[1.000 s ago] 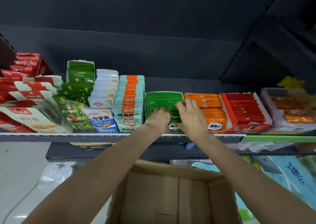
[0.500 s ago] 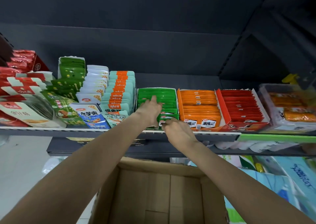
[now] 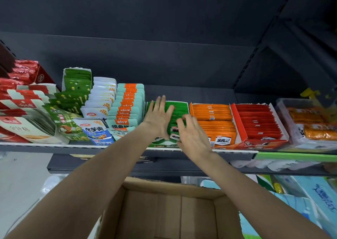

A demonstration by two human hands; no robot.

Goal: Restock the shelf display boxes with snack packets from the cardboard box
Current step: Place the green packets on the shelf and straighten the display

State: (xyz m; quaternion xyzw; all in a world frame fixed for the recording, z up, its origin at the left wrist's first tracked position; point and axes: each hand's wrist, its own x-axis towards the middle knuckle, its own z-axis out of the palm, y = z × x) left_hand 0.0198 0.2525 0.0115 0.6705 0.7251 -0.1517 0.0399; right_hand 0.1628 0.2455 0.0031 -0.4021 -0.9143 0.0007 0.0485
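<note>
Both hands are up at the green display box (image 3: 184, 105), mid-shelf, and it's tight in there. The left hand (image 3: 158, 118) lies flat over the green snack packets (image 3: 179, 111), fingers straight and spread, pointing to twelve o'clock. The right hand (image 3: 191, 134) sits at its four o'clock by the box's front right corner, fingers splayed with the tips bent onto the front packets; whether it pinches one I can't quite tell.

Room to move: the box is wedged between the teal-and-orange packets (image 3: 127, 109) at nine o'clock and the orange display box (image 3: 213, 122) at three, walls touching or nearly so. The red display box (image 3: 259, 124) comes next, further out at three. The shelf edge (image 3: 54, 146) runs just under the wrists. Overhead, dark open space. At six o'clock the cardboard box (image 3: 167, 207) stands open between the forearms, its visible interior bare.

Against half a second ago: the left hand has opened from a single pointing finger to a full flat spread, and the right hand has come up from the shelf lip onto the packets.
</note>
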